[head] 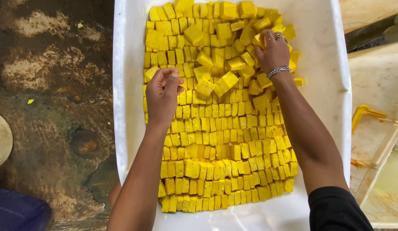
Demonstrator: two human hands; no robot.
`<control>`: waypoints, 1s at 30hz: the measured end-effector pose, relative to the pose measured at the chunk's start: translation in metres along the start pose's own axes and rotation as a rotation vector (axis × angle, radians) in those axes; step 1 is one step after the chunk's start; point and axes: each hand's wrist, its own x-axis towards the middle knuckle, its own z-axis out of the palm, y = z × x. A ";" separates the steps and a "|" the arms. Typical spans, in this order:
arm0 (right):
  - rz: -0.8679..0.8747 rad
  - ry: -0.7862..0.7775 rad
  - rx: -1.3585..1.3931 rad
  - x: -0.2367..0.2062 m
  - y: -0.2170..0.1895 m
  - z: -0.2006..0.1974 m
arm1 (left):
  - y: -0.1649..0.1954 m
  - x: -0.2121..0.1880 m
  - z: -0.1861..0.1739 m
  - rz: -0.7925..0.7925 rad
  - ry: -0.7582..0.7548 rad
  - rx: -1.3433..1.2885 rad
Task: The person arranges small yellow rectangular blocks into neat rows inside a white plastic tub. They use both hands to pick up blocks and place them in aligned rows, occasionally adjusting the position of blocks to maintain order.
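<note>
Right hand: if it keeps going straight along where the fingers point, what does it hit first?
The right hand points toward the far end of the white plastic tub. It would first meet the loose jumbled yellow rectangular blocks its fingers already touch; height above them is unclear.

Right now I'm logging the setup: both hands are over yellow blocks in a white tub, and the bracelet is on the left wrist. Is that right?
Not quite. The head view shows the bracelet on the right wrist, not the left. The rest holds: the left hand and right hand are both over yellow blocks in a white tub.
</note>
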 end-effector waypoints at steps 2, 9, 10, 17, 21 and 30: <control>0.024 -0.018 -0.073 0.004 0.009 0.004 | 0.000 0.002 -0.001 -0.009 0.013 0.022; -0.138 -0.205 -0.078 -0.004 0.044 -0.010 | -0.001 -0.002 -0.001 -0.019 -0.014 0.049; -0.062 -0.177 -0.015 -0.001 0.043 -0.015 | -0.002 -0.003 -0.001 -0.010 -0.016 0.045; 0.002 0.073 0.413 -0.073 -0.060 -0.012 | -0.003 -0.003 0.002 -0.017 -0.027 0.045; -0.147 0.008 0.304 -0.112 -0.113 0.032 | -0.006 -0.002 0.001 0.004 -0.018 0.053; 0.321 -0.167 0.597 -0.083 -0.098 0.022 | -0.008 0.007 -0.003 0.011 -0.001 -0.032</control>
